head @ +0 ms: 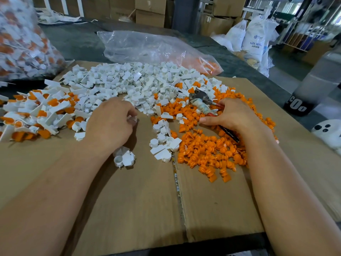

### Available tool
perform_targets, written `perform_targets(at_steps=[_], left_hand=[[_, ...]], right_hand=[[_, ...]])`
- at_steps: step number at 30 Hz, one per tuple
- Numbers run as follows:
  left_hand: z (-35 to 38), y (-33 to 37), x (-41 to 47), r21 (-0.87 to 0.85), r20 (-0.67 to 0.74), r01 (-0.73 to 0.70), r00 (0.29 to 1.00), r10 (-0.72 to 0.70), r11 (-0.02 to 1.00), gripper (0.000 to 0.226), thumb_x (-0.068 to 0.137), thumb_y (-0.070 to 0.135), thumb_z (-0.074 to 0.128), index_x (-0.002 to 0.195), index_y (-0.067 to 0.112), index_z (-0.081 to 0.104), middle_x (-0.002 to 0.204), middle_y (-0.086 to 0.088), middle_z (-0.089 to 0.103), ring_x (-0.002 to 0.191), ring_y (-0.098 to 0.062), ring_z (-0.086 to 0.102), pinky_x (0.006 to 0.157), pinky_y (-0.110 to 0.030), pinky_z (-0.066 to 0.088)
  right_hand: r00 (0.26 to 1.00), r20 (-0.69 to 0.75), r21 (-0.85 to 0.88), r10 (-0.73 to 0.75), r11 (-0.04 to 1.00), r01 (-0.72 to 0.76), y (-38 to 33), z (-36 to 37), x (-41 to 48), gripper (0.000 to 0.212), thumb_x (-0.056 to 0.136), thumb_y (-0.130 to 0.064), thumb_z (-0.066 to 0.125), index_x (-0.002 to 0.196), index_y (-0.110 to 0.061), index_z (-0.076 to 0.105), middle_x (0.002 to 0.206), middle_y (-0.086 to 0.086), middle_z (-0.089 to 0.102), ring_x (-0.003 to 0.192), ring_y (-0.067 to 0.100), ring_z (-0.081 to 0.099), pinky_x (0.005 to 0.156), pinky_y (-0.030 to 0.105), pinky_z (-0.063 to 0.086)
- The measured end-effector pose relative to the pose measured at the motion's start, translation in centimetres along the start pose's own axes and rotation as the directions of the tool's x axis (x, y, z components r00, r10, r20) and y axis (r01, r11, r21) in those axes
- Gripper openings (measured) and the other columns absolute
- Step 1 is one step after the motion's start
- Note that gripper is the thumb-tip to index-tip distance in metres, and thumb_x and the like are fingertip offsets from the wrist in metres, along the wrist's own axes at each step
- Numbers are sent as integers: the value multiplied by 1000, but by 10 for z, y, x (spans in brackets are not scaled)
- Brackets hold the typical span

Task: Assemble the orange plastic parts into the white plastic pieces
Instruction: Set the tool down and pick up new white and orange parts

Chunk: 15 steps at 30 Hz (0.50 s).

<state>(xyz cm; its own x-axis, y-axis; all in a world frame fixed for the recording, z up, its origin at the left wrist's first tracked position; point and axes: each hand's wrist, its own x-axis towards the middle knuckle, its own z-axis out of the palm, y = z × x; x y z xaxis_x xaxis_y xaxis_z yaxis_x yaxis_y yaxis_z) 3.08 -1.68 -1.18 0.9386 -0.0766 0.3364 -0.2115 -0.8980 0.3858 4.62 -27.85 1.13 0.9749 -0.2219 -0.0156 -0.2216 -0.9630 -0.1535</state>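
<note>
Only one camera here, wide-angled and worn on the person's head, facing forward and down from close above the left hand (112, 124) and right hand (232, 115) on the cardboard sheet (138, 200), stacked boxes (150, 13) far beyond.

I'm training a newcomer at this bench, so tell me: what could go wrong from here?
1. The pliers lie among the orange parts, partly under the right hand; reaching for a part could snag or pinch fingers.
2. Loose white pieces border the finished orange-and-white assemblies on the left, so unfinished ones might get mixed in.
3. The left hand holds a white piece only at its fingertips; it could slip.
</note>
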Motion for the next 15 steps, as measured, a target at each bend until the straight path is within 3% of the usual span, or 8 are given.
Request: perform_targets(at_steps=[3,6,8,11,15], left_hand=[[-3,3,-2,-256,-76,36,995,-58,966,6,85,18,66,90,19,64,86,5,55,78,-12,52,66,-21,33],[-11,9,-4,-628,-8,147,981,-195,764,13,80,15,71,78,24,63,79,8,64,72,-6,58,66,-17,43],[-15,12,-4,-791,116,261,952,-283,553,14,78,8,71,77,21,66,81,-2,68,72,-14,62,70,-23,53],[-21,15,-3,-891,275,352,921,-278,286,13,77,-4,65,77,9,64,78,-9,69,73,-19,69,60,-21,57],[-24,17,-4,-922,330,357,927,-177,149,12,83,-4,57,77,6,61,69,-9,71,63,-18,70,55,-22,55]], right_hand=[[991,-129,93,-38,994,50,-4,-4,-6,83,70,-68,58,132,-13,45,137,11,43,126,28,39,100,42,35],[915,-340,291,-217,901,322,-18,-11,-20,48,80,-49,62,119,-21,59,122,-1,57,110,13,51,86,22,38],[886,-251,309,-389,835,454,-34,-11,-32,30,81,-39,65,107,-24,66,101,-10,61,87,0,53,74,8,35],[835,-66,232,-547,805,546,-51,-2,-40,23,82,-27,66,104,-25,68,92,-15,54,79,-3,49,70,6,35],[829,21,178,-560,818,548,-55,2,-38,31,81,-15,61,109,-27,66,97,-13,56,86,2,49,71,18,41]])
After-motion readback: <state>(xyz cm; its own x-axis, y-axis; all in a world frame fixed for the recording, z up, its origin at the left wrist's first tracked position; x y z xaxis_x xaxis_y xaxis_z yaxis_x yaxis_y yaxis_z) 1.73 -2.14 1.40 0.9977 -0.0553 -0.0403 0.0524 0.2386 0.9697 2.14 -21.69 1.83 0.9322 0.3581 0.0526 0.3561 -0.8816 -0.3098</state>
